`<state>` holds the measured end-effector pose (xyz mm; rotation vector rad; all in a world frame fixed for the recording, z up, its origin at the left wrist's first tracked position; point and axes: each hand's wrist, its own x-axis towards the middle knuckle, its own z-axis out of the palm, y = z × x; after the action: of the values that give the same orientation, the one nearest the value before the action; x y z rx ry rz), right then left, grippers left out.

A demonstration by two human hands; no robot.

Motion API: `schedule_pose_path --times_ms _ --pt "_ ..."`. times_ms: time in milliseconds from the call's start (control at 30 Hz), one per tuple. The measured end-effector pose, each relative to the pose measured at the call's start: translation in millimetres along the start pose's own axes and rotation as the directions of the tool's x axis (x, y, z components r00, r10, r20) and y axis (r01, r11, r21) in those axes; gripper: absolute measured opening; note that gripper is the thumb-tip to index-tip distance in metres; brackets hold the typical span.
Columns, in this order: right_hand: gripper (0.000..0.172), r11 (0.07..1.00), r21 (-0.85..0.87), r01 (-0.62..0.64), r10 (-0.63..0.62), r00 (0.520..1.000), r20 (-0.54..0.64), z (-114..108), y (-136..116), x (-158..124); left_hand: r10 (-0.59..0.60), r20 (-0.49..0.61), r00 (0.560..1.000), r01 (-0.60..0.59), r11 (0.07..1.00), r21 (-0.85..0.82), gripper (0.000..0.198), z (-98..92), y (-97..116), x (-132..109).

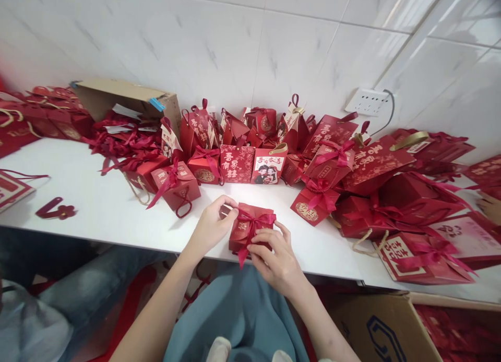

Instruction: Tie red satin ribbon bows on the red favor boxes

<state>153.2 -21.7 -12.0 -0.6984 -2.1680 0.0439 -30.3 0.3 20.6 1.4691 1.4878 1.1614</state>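
Note:
A small red gift box (236,234) with gold print sits at the table's front edge, right before me. A crimson ribbon (253,222) is tied in a bow across its top, one tail hanging down the front. My left hand (214,222) pinches the bow's left loop between thumb and forefinger. My right hand (276,255) lies over the box's right front part, its fingers curled and closed on the ribbon near the hanging tail. The right fingertips partly cover the box and bow.
Many red gift boxes (237,162) line the wall side, and more crowd the right (407,200). A cardboard box (129,95) spills ribbons at back left. A flower-shaped tag (62,210) lies left. A power strip (367,102) is on the wall. An open carton (376,325) stands below right.

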Motion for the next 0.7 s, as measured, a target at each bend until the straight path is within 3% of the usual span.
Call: schedule_pose_path --times_ms 133,300,400,467,567,700 --pt "0.010 1.000 0.010 -0.022 0.022 1.000 0.008 0 -1 0 0.014 0.182 0.983 0.002 0.996 -0.086 0.014 -9.3 -3 2" --pt "0.012 0.999 0.012 -0.030 0.030 1.000 0.000 0 -3 2 0.029 0.224 0.974 -0.060 0.989 0.133 0.016 -10.7 3 1" --pt "0.011 0.999 0.014 -0.032 0.032 0.999 0.009 0 -2 1 0.090 0.315 0.945 -0.140 0.980 0.139 0.029 -12.1 6 0" --pt "0.011 0.999 0.017 -0.032 0.032 0.999 0.014 -1 -2 1 0.143 0.334 0.931 -0.199 0.970 0.141 0.034 -14.4 6 0" --pt "0.011 0.999 0.018 -0.029 0.029 1.000 0.012 -1 -2 1 0.173 0.341 0.924 -0.251 0.948 0.198 0.015 -17.5 5 2" --pt "0.010 0.999 0.021 -0.031 0.031 0.999 0.011 -1 -2 1 0.142 0.306 0.941 -0.220 0.946 0.237 0.010 -17.4 3 5"
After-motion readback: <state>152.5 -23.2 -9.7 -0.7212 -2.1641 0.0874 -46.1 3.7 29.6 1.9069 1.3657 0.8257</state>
